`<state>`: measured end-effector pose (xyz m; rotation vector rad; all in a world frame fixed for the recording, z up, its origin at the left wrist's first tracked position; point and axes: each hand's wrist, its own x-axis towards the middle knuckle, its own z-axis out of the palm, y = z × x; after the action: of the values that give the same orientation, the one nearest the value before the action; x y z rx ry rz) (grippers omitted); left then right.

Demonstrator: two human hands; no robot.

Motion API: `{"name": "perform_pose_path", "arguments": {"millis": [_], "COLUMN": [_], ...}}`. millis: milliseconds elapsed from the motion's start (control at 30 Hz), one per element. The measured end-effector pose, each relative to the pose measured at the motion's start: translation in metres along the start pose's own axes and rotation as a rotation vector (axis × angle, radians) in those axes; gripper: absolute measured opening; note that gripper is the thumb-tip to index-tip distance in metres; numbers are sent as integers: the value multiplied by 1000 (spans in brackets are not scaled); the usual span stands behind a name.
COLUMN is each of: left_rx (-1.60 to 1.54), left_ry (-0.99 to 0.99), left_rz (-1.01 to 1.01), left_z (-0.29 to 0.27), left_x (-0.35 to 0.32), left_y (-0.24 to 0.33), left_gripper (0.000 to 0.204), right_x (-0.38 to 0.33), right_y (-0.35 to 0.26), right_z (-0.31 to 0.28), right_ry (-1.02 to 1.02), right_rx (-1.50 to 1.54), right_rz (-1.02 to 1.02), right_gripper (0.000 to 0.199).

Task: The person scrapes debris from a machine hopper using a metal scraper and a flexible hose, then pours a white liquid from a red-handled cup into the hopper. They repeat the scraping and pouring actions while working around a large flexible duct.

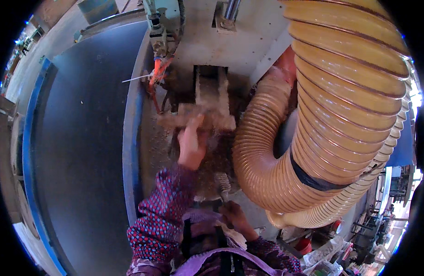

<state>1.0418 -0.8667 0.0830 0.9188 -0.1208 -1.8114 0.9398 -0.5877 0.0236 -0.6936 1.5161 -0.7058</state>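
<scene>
The largest thing is a dark flat conveyor bed [88, 147] with blue edge rails, one in view, along the left side. One thick tan corrugated hose [350, 87] bends in a U on the right, with one black tape band [313, 177] round it; one paler ribbed hose [322, 218] runs below, making two hoses. One cream machine housing [253, 46] stands ahead, with one dusty channel [212, 92] coming out of it. Across the channel's near end is one blurred brown bar [216, 120], probably wood, directly ahead of the person. Two hands show. The left hand [191, 148] is at the bar, fingers partly bent over it; blur hides whether they grip it or merely touch. The right hand [237, 217], lower and close to the body, has its fingers curled in, apparently round the lower end of one pale bristly tool [223, 183]. Smallest is one white cable tie [133, 79] by the orange tube [156, 73]. The work seems under way rather than finished, since the bar lies at the channel with a hand on it; what is done and how much remains cannot be told.
</scene>
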Motion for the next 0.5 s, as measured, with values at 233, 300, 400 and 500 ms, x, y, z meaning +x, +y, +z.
{"name": "perform_pose_path", "arguments": {"millis": [233,300,400,500], "left_rx": [28,77,327,505], "left_ry": [171,293,261,286], "left_rz": [12,-36,-36,22], "left_z": [84,98,92,92], "left_x": [80,101,139,145], "left_y": [18,16,-1,0], "left_gripper": [13,15,25,28], "right_x": [-6,-4,2,2], "right_y": [-30,-23,-18,-27], "right_z": [7,14,8,8], "right_ry": [-47,53,-58,-66], "right_rx": [259,112,151,70], "right_rz": [183,11,-62,88], "right_gripper": [21,21,22,22]}}
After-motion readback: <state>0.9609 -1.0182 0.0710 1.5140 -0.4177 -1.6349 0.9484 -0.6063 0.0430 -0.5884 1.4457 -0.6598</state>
